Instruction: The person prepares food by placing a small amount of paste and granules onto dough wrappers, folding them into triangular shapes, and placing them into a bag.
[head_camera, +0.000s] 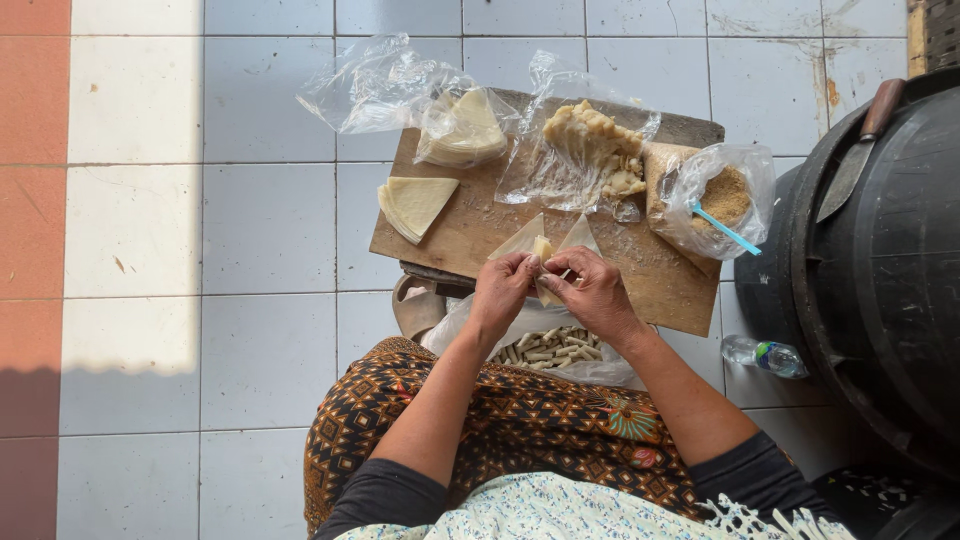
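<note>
Both forearms are reaching forward from the lap and angling inward. The left hand (502, 288) and the right hand (594, 292) are meeting knuckle to knuckle, backs facing up, fingers (556, 262) curling and pinching together at the tips.

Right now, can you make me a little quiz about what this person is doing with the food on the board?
1. What do the left hand and right hand hold together?
2. True or false: the blue spoon sticks out of the bag of brown crumbs.
3. Where does the knife lie? A) on the wooden board B) on the black barrel C) on the floor tiles

Key
1. A thin, pale wrapper sheet with a bit of filling, being folded above the board.
2. True.
3. B. It rests on top of the barrel, at the right.
</note>
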